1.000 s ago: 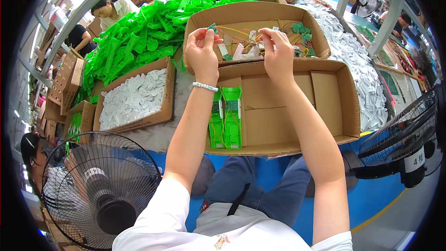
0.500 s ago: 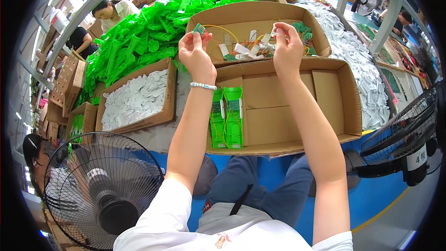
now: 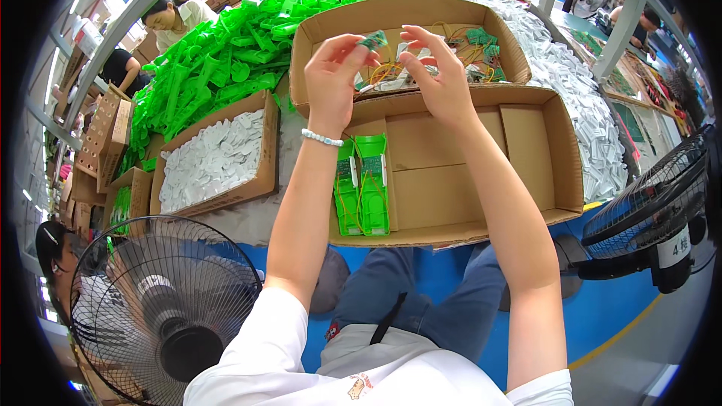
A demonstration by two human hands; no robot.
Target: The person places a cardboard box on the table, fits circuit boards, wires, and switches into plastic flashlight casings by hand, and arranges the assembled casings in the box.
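Note:
My left hand [image 3: 333,79] pinches a small green circuit board [image 3: 374,40] by its edge, above the far cardboard box [image 3: 331,24]. My right hand [image 3: 444,79] is just to the right of it, thumb and fingers apart, with nothing seen between them. Below both hands, the far box holds more circuit boards [image 3: 478,36] with yellow and red wires and white plastic parts, partly hidden by my hands. Two green plastic housings [image 3: 374,195], fitted with boards and wires, lie side by side at the left end of the near cardboard box [image 3: 560,154].
Green plastic parts [image 3: 218,68] are heaped at the far left, behind a box of white pieces [image 3: 214,158]. More white parts [image 3: 587,120] lie along the right. Fans stand at the lower left [image 3: 165,308] and right [image 3: 647,210]. Other people sit around the table.
My right hand has moved left and its fingers have spread. The left hand has shifted slightly right with the circuit board, which is now between the hands.

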